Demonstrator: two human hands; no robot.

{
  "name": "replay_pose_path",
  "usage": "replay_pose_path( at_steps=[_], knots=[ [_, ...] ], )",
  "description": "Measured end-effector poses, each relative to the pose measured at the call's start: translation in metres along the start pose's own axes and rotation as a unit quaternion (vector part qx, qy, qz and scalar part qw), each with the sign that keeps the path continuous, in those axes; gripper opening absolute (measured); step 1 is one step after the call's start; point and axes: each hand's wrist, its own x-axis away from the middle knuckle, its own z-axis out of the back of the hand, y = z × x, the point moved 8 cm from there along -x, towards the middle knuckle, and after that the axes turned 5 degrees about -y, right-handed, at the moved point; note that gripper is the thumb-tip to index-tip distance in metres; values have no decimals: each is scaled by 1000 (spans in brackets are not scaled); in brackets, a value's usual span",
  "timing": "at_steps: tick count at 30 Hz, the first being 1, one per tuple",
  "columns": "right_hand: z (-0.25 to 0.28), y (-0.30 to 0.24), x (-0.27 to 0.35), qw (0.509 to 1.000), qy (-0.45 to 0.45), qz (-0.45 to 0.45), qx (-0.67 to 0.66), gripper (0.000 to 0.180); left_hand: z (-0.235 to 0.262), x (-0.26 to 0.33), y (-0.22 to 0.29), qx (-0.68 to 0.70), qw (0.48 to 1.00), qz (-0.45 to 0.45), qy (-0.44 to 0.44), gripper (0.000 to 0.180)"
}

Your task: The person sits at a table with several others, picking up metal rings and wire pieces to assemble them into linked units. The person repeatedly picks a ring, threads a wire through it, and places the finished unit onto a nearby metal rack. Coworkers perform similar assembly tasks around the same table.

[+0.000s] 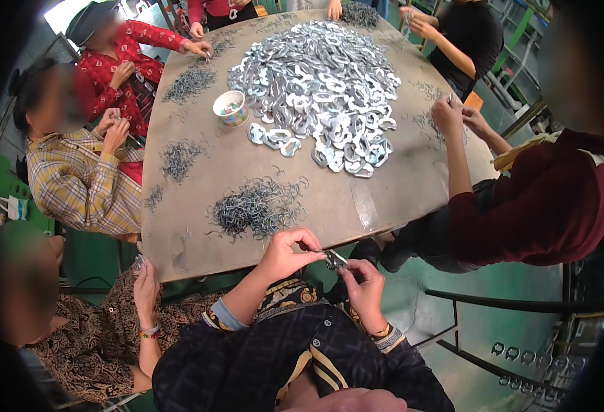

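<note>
Head view: the left hand is pinching the upper-left end of a small metal link with thumb and fingertips, and the right hand is pinching the lower-right end. The link is sitting between the two hands, just below the middle of the frame, near the table's edge. It's looking silvery with some darker bits and it's tilting a little, but fingers are covering too much for me to tell its full shape.

The table is filling the middle of the frame, greyish-brown, with clear tape sticking to it. A big heap of shiny metal loops is spreading across the upper centre, and a pile of thin curved hooks is lying just beyond the left hand. A paper cup is standing left of the heap, holding small colourful bits.

Room-wise, green floor is showing at lower right, where a dark rack is standing. People are gathering round the table, one wearing a yellow checked shirt at left, another a maroon top at right.

As for writing, the cup is sporting some coloured print, way too small to make out.
</note>
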Motion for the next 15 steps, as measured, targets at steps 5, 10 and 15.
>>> replay_pose_path(
  at_steps=[5,10,15],
  knots=[
    [-2,6,2,1000,-2,-12,-12,9,-11,2,10,-9,999,-27,-18,21],
    [-7,4,0,1000,-17,-13,-19,11,-19,4,7,-59,998,-20,0,22],
    [-9,4,-3,999,-34,-14,-6,12,-26,3,13,-43,998,-53,8,21]
  ],
)
